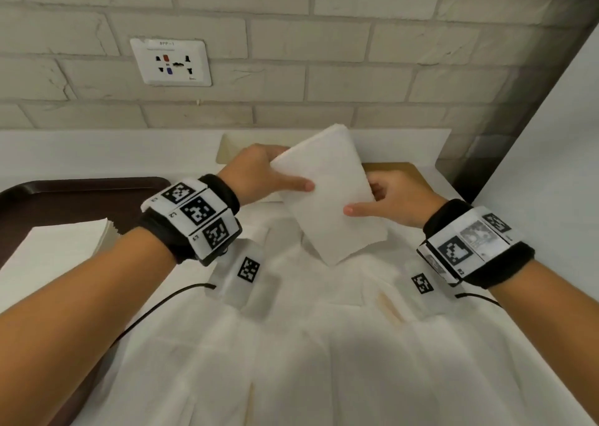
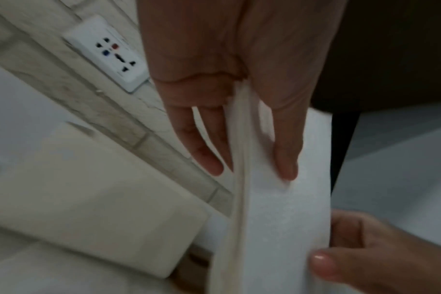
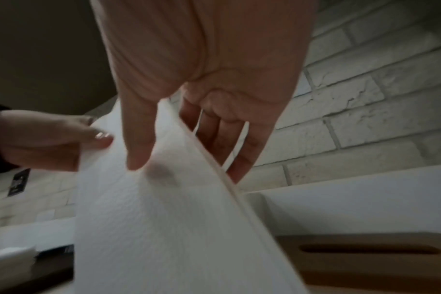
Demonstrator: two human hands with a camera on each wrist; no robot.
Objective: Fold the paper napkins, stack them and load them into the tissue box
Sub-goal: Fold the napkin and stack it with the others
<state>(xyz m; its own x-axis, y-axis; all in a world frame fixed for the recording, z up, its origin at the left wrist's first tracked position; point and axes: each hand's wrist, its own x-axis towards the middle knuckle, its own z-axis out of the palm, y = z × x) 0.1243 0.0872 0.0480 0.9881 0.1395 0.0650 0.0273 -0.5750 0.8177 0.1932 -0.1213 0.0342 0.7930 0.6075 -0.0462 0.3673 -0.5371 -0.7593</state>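
A stack of folded white napkins hangs tilted above the table, held from both sides. My left hand pinches its left edge, thumb on the near face and fingers behind. My right hand pinches the right edge the same way. The left wrist view shows the stack edge-on between the left hand's thumb and fingers. In the right wrist view the right hand grips the stack. A cream tissue box lies behind the hands by the wall. A wooden lid with a slot rests at the right.
A dark brown tray at the left holds a pile of white napkins. A white cloth covers the table in front of me. A brick wall with a socket plate stands close behind, and a white panel is at the right.
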